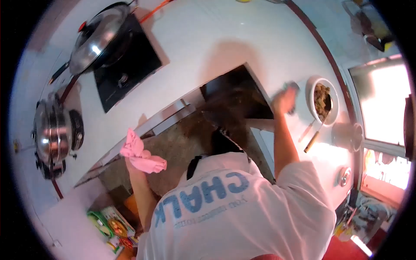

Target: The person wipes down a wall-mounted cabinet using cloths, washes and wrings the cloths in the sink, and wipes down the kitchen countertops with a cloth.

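My left hand (pixel 145 157) is closed around a pink cloth (pixel 138 151), held in the air near the counter's front edge. On the right, my right hand (pixel 284 100) reaches over the white counter (pixel 242 26), its fingers on a grey object (pixel 292 92) that looks like a cloth or sponge; blur hides its details. Just right of that hand stands a white bowl (pixel 313 96) of chunky brown food (pixel 321 97). A spoon with a wooden handle (pixel 312 142) leans out of the bowl.
At the upper left a lidded wok (pixel 97 41) sits on a black cooktop (pixel 143 56). A steel pot (pixel 52 130) stands at the far left. Beyond the bowl are a clear container (pixel 347 136) and a small round lid (pixel 344 176). The counter has a dark, angular opening (pixel 236 86).
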A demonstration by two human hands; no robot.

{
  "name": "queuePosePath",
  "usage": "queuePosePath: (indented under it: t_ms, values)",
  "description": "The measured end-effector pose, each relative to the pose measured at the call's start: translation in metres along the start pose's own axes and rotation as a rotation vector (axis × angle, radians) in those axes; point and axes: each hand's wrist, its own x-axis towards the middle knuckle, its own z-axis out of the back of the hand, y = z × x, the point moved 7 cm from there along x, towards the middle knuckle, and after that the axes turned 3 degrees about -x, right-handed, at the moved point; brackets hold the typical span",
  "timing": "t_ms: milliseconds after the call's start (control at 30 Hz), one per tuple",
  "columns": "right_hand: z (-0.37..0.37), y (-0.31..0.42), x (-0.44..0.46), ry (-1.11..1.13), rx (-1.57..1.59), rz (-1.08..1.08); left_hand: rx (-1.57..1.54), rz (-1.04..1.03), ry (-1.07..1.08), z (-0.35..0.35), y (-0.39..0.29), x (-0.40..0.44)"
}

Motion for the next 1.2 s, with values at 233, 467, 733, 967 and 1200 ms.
queuePosePath:
  t_ms: [233,467,733,967,1200]
  values:
    - [-0.054,0.175,0.047,0.362,0.422,0.206,0.119,0.06,-0.318,0.076,-0.012,0.025]
    - [-0.021,0.016,0.149,0.149,0.559,-0.348,-0.029,0.179,-0.327,-0.005,-0.012,0.071]
    - [-0.036,0.06,0.045,-0.01,0.237,0.093,0.206,0.133,-0.573,0.041,-0.029,0.088]
    - [-0.011,0.108,0.063,0.259,0.753,-0.081,0.152,0.184,-0.401,0.062,-0.025,0.135]
    - [-0.041,-0.02,0.079,0.188,-0.033,-0.112,0.267,0.083,-0.617,0.061,-0.019,0.147]
